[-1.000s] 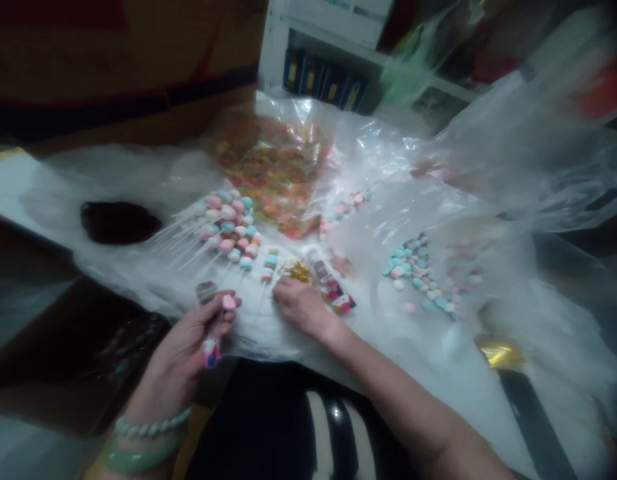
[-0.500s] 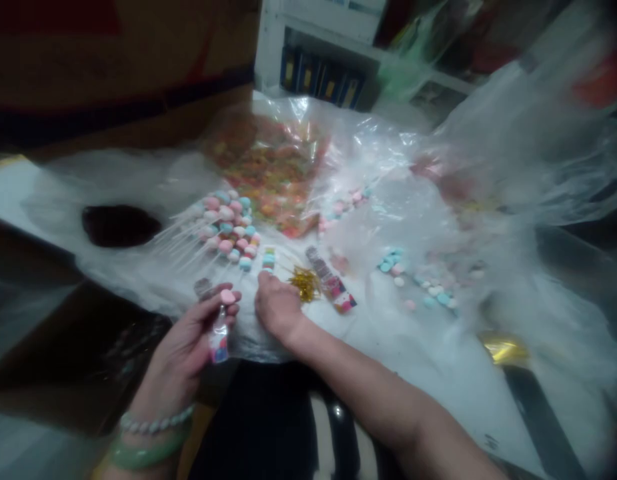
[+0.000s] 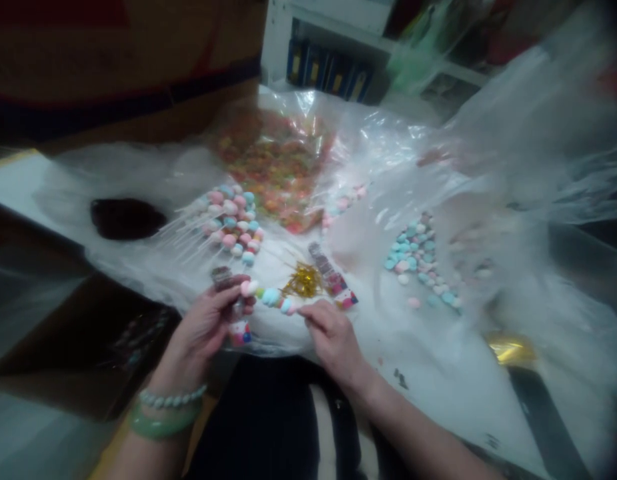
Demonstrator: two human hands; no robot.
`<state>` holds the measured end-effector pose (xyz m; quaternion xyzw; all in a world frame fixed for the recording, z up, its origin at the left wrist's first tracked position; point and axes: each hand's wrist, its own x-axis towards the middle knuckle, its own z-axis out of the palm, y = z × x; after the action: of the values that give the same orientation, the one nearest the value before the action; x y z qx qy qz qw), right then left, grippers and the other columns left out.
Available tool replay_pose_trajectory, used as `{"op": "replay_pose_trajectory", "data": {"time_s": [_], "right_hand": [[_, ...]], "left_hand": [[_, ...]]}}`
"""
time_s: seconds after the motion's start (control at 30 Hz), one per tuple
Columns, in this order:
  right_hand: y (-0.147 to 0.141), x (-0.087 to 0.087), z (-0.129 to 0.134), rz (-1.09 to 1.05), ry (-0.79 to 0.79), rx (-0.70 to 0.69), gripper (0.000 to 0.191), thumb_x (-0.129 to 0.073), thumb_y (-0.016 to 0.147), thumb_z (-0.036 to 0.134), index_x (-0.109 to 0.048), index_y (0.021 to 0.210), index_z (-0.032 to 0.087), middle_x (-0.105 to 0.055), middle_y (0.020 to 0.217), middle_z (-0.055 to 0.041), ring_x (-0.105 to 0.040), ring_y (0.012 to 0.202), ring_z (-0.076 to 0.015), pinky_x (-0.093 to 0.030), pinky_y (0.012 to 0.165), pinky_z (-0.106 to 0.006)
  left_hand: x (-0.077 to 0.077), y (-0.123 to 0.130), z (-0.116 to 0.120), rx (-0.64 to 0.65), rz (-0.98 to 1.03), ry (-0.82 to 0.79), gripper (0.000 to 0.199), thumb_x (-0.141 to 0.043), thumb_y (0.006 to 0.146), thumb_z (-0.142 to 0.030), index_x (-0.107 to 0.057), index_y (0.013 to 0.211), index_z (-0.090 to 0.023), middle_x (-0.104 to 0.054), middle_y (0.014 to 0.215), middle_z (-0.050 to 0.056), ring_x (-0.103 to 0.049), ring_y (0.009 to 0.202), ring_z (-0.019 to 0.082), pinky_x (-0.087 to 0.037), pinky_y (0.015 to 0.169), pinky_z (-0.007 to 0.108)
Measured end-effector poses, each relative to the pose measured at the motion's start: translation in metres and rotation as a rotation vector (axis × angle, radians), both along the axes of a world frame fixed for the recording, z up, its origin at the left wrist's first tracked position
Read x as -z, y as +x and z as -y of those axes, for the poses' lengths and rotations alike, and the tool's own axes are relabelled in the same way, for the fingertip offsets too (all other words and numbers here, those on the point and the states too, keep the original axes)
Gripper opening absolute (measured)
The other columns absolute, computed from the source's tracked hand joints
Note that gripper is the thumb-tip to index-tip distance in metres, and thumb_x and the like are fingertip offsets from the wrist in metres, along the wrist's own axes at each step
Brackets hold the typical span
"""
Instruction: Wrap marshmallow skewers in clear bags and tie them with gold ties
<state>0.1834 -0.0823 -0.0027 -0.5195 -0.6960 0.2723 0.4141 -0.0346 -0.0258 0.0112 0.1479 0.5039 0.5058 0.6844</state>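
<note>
Looking across the white tabletop [image 3: 13, 177] from the left, there's a dark patch [image 3: 125, 219] on the plastic sheet [image 3: 438, 347], though what it is I can't tell from here. Beside it lies a neat bundle of loaded sticks [image 3: 228, 223], pink and blue candies packed on the ends, so plenty are done already. Behind that sits a clear bag of orange-and-green candy [image 3: 273, 170], looking well filled. Now the left hand [image 3: 201, 330], bangles at the wrist, is closed in a firm pinch around a small printed tube [image 3: 238, 331] and has the pink end of a row of pastel candies [image 3: 271, 297] at its fingertips. That row runs across to the right hand [image 3: 333, 337], curled with its fingers at the far end, though whether it's gripping I can't tell. Just past it are gold tinsel [image 3: 303, 281] and a printed strip [image 3: 333, 277]. Further right, a heap of loose pastel candies [image 3: 411, 257] remains, none on sticks that I can see, and a scrap of gold foil [image 3: 511, 350] lies beyond.
</note>
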Motion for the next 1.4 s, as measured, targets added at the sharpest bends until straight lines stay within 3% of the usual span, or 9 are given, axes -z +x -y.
{"op": "replay_pose_trajectory", "data": {"time_s": [0.27,0.57,0.83,1.03,1.2,1.4], "right_hand": [[0.001,0.007,0.012,0.097,-0.145,-0.079,0.025,-0.050,0.088,0.011,-0.073,0.091,0.021,-0.072,0.085,-0.0044,-0.066,0.080,-0.0168,-0.049,0.076,-0.026],[0.008,0.016,0.013,-0.076,-0.266,-0.052,0.020,-0.055,0.083,0.011,-0.073,0.084,0.020,-0.075,0.088,-0.0034,-0.067,0.082,-0.0165,-0.049,0.079,-0.026],[0.008,0.019,0.014,-0.137,-0.365,0.012,0.018,-0.056,0.082,0.013,-0.072,0.080,0.021,-0.074,0.084,-0.0019,-0.066,0.081,-0.0167,-0.049,0.078,-0.026],[0.006,0.020,0.014,-0.102,-0.386,0.052,0.018,-0.054,0.082,0.013,-0.070,0.079,0.020,-0.073,0.084,-0.0024,-0.065,0.081,-0.0168,-0.049,0.080,-0.027],[0.004,0.021,0.014,-0.113,-0.423,0.084,0.020,-0.053,0.081,0.011,-0.070,0.078,0.021,-0.073,0.083,-0.0009,-0.064,0.079,-0.0165,-0.049,0.080,-0.026],[0.005,0.020,0.012,-0.042,-0.424,0.052,0.023,-0.055,0.080,0.007,-0.073,0.080,0.021,-0.075,0.086,-0.0009,-0.065,0.082,-0.0171,-0.049,0.082,-0.027]], "left_hand": [[0.008,0.014,0.005,0.105,-0.154,0.014,0.034,-0.089,0.059,-0.019,-0.077,0.090,-0.009,-0.072,0.078,0.008,-0.064,0.057,0.013,-0.054,0.053,0.023],[0.020,0.028,0.007,0.094,-0.236,0.031,0.049,-0.094,0.048,-0.043,-0.078,0.082,-0.012,-0.067,0.075,0.003,-0.058,0.066,0.012,-0.051,0.059,0.022],[0.021,0.035,0.005,0.058,-0.227,0.012,0.046,-0.093,0.045,-0.042,-0.075,0.075,-0.012,-0.064,0.071,0.001,-0.057,0.065,0.013,-0.053,0.059,0.024],[0.023,0.041,0.011,0.045,-0.253,0.042,0.046,-0.092,0.051,-0.041,-0.076,0.083,-0.012,-0.069,0.084,0.005,-0.063,0.074,0.016,-0.056,0.065,0.026],[0.028,0.046,0.016,0.022,-0.249,0.044,0.046,-0.092,0.053,-0.035,-0.076,0.088,-0.012,-0.070,0.085,0.005,-0.063,0.069,0.016,-0.057,0.064,0.028],[0.029,0.043,0.017,0.135,-0.304,0.050,0.047,-0.088,0.060,-0.038,-0.077,0.098,-0.012,-0.071,0.085,0.006,-0.065,0.074,0.018,-0.057,0.068,0.028]]}}
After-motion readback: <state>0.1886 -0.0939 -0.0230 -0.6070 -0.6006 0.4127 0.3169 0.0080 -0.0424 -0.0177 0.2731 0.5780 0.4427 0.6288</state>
